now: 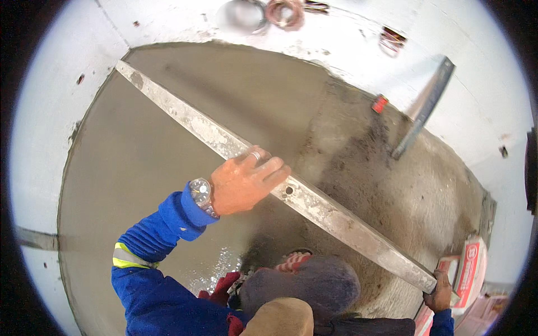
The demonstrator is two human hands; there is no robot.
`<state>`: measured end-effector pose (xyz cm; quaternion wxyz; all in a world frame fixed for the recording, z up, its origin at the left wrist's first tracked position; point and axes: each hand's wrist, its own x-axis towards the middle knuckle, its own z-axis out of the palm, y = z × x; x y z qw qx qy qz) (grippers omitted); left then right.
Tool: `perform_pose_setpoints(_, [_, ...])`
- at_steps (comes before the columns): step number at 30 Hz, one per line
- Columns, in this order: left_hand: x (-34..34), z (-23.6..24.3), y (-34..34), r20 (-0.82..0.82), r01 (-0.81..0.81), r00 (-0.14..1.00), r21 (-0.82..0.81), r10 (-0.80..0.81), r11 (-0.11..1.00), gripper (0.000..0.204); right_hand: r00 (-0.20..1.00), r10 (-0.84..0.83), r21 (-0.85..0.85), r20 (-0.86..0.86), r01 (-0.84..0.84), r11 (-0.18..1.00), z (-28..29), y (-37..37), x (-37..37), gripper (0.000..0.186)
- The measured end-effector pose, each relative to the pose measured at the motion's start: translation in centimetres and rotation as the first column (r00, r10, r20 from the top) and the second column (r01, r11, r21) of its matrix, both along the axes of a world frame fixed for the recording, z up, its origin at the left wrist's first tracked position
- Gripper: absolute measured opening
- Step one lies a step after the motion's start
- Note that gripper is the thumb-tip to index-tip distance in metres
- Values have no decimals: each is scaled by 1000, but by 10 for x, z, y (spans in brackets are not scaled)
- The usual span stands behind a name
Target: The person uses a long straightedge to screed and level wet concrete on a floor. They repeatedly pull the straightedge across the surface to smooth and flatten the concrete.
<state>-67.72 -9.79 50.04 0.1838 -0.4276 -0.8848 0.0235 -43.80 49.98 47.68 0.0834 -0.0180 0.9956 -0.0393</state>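
A long metal straightedge (336, 218), coated in dried mortar, runs diagonally from the far left wall to the lower right. My left hand (246, 182), with a ring and a wristwatch (201, 192), is closed over its upper edge near the middle, just left of a small round hole. At the near right end, my right hand (439, 292) wraps around the bar; some of its fingers are hidden. Under and around the bar spreads smooth, wet grey mortar (134, 145), glistening near my knees.
Rougher floor (431, 196) with dark loose mortar lies to the right. A grey bar (427, 106) leans on the white wall near a small red object (380, 103). Red-and-white bags (471, 274) stand beside my right hand. Coiled cables (286, 14) hang from the far wall.
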Motion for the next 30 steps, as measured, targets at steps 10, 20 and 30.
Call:
perform_pose_setpoints(10, [1,-29,-76,77,-311,946,-64,315,948,62,956,289,-80,-50,-292,953,-38,-42,-178,51])
perform_pose_setpoints(20, [43,-55,-76,130,-576,781,-232,611,784,61,772,628,-138,94,-615,776,-70,-31,-286,57])
perform_pose_setpoints(30, [55,41,-86,-259,-710,538,-652,802,266,71,593,796,-595,116,-601,534,-85,-82,-333,55])
